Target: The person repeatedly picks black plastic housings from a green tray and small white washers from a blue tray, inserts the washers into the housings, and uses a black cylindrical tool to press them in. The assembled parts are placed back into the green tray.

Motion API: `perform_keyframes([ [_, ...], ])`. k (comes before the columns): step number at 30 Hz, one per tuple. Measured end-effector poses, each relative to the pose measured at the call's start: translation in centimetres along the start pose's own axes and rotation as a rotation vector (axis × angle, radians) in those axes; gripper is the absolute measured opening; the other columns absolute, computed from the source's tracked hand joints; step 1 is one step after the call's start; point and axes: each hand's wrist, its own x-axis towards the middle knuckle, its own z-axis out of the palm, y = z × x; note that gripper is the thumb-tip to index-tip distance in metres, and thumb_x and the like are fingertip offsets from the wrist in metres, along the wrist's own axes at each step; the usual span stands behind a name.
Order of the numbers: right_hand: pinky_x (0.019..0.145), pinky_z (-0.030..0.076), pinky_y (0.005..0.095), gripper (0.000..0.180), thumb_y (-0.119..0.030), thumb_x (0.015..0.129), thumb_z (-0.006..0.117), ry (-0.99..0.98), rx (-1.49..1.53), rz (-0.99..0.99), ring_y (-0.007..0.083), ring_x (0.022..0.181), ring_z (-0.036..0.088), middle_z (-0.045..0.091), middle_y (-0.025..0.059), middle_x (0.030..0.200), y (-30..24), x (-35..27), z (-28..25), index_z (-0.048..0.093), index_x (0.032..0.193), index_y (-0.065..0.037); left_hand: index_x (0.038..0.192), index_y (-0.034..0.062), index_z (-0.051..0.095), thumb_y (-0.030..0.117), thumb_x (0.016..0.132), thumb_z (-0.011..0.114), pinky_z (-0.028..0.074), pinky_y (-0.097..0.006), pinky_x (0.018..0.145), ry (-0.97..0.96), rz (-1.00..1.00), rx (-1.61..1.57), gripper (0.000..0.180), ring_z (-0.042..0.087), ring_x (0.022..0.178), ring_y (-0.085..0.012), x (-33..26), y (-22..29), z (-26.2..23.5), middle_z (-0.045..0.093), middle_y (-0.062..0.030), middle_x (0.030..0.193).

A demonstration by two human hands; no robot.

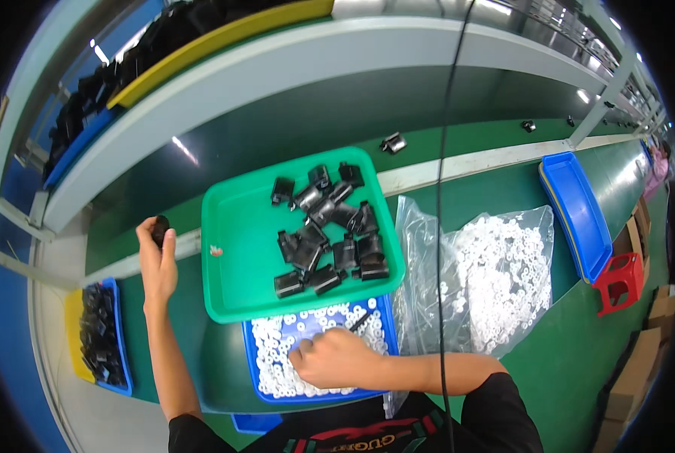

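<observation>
Well, the left hand [158,264] is pinching a small dark piece [160,225] between its thumb and fingers, up off the table. The right hand [333,361] is curled up like a fist over a blue tray [392,331] full of little white rings [274,368]. A thin black stick [360,322] pokes out just past its knuckles, but I cannot tell if the hand is gripping it.

Between the hands and a bit farther away is a big green tray [239,283]. It covers the far edge of the blue tray. Lots of shiny black parts [324,211] lie in its right half, and one tiny reddish bit [216,251] is in its left half, near the left hand.

To the right of the right hand is a clear bag [420,279] with more white rings [503,272] in it. Nearer than the left hand, on its left, is a bin [128,370] of dark parts [99,332].
</observation>
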Motion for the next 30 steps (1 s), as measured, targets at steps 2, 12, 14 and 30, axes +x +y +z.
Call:
perform_keyframes([
  [2, 0.035, 0.043, 0.0329, 0.015, -0.015, 0.072, 0.06, -0.013, -0.036, 0.119, 0.0183, 0.041, 0.059, 0.058, 0.0085, 0.056, -0.2, -0.1, -0.1, 0.061, 0.072, 0.0, 0.126, -0.0016, 0.047, 0.023, 0.093, 0.064, 0.044, -0.04, 0.091, -0.022, 0.079, 0.284, 0.045, 0.055, 0.104, -0.0334, 3.4, -3.2, 1.3, 0.057, -0.0208, 0.111],
  [12, 0.037, 0.044, 0.0287, 0.059, -0.014, 0.072, 0.06, -0.017, -0.266, 0.527, 0.0137, 0.045, 0.057, 0.057, 0.005, 0.052, -0.8, -1.0, 0.2, 0.054, 0.118, 0.022, 0.129, -0.0002, 0.051, 0.027, 0.078, 0.073, 0.046, -0.045, 0.098, -0.449, -0.028, 0.345, 0.062, 0.051, 0.12, -0.0391, 11.6, -8.6, 9.7, 0.054, -0.0251, 0.126],
  [14, 0.038, 0.044, 0.0286, 0.059, -0.015, 0.071, 0.061, -0.026, -0.275, 0.533, 0.0145, 0.047, 0.058, 0.058, 0.0049, 0.053, -0.7, -0.8, 0.3, 0.055, 0.119, 0.02, 0.13, 0.0014, 0.052, 0.027, 0.078, 0.073, 0.045, -0.047, 0.099, -0.457, -0.018, 0.396, 0.062, 0.051, 0.12, -0.0394, 12.3, -9.9, 9.3, 0.054, -0.0242, 0.126],
  [30, 0.04, 0.046, 0.03, 0.034, -0.016, 0.074, 0.06, 0.014, -0.241, 0.439, 0.0175, 0.048, 0.062, 0.061, 0.0079, 0.059, 0.5, -0.8, 1.6, 0.062, 0.1, 0.006, 0.146, 0.0058, 0.037, 0.035, 0.087, 0.067, 0.027, -0.049, 0.115, -0.768, 0.88, 0.209, 0.073, 0.029, 0.142, -0.0385, 1.0, 15.4, 13.7, 0.035, -0.0191, 0.151],
])
